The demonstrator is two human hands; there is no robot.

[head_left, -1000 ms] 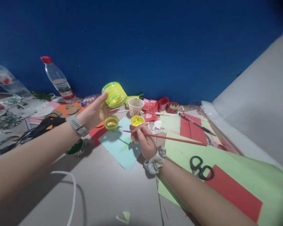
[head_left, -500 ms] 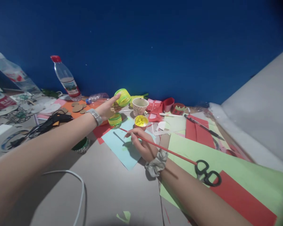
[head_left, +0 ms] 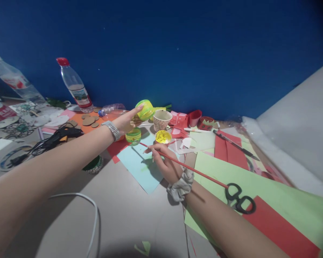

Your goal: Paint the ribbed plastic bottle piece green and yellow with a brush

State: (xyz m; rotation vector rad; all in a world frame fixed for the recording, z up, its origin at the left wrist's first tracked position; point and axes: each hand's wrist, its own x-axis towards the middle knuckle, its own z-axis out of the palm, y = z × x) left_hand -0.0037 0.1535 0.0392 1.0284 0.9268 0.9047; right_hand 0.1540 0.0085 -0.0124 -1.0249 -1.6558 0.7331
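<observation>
My left hand (head_left: 127, 123) is closed on a yellow-green round object (head_left: 144, 110), held up above the table. Under that hand sits a second green and yellow round piece (head_left: 133, 135), beside light blue paper (head_left: 142, 168). Between the fingertips of my right hand (head_left: 164, 161) is a long thin red stick (head_left: 193, 170), its tip pointing at the lower round piece. Whether the tip touches it, I cannot tell. A small cup with yellow contents (head_left: 163, 137) stands just beyond my right hand, in front of a speckled paper cup (head_left: 161, 120).
Black-handled scissors (head_left: 240, 199) lie on green paper (head_left: 274, 193) at the right. A red-capped bottle (head_left: 79, 91) stands at the back left, near black cables (head_left: 59, 138). A white cord (head_left: 93, 211) curves across the front, and a dark green cup (head_left: 94, 165) lies left of the blue paper.
The whole view has shifted slightly, so most things appear a little to the right. Both hands keep their holds, and the yellow-green object in my left hand looks slightly turned.
</observation>
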